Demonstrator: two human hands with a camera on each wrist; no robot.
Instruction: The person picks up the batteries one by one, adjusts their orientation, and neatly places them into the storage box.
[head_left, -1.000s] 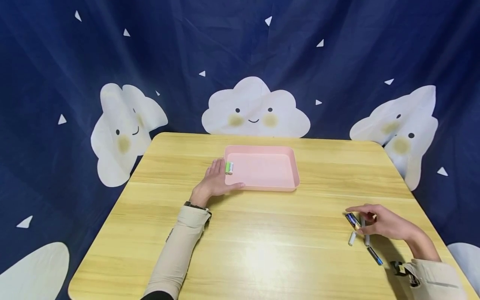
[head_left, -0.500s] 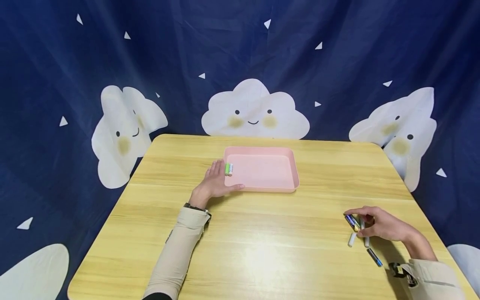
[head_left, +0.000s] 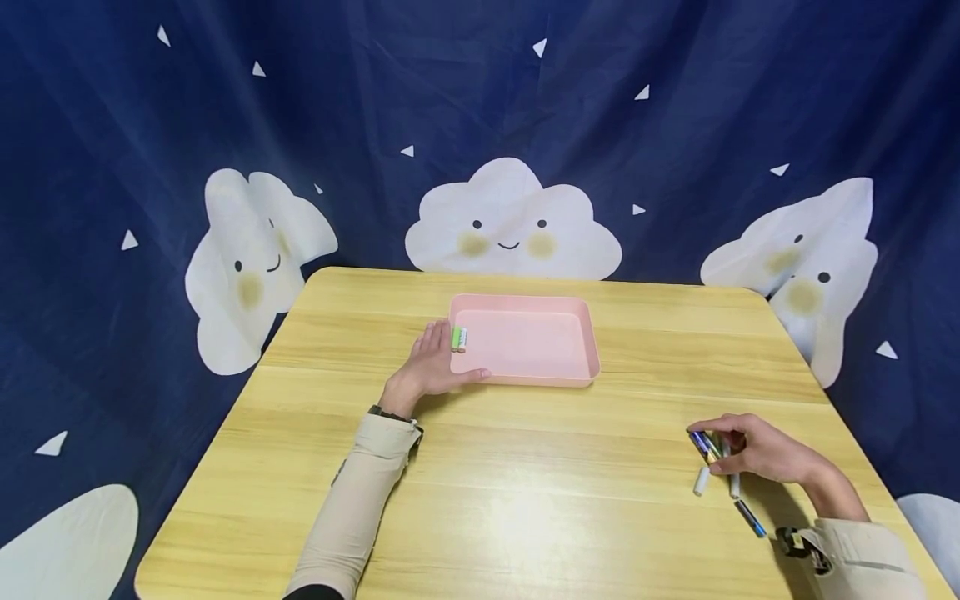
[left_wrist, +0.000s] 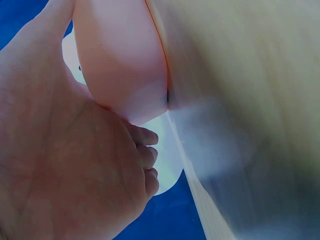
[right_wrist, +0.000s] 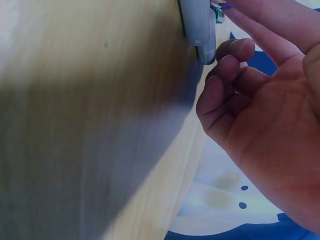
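Observation:
At the right of the table in the head view, my right hand pinches a blue and gold battery lengthwise between thumb and index finger; its other fingers are curled. Close by lie a short white battery, a grey-white battery partly behind the hand, and a dark battery with a blue end. My left hand rests at the near left corner of a pink tray, fingers straight along its left side, thumb on the front rim. A green battery and a white one lie inside, against the left wall.
The wooden table stretches between the tray and the loose batteries. Behind its far edge hangs a dark blue curtain with white clouds. Both forearms wear beige sleeves.
The pinched battery turns slightly, showing more of its blue side. The right hand shifts a little to the left. The left hand and the tray keep their places.

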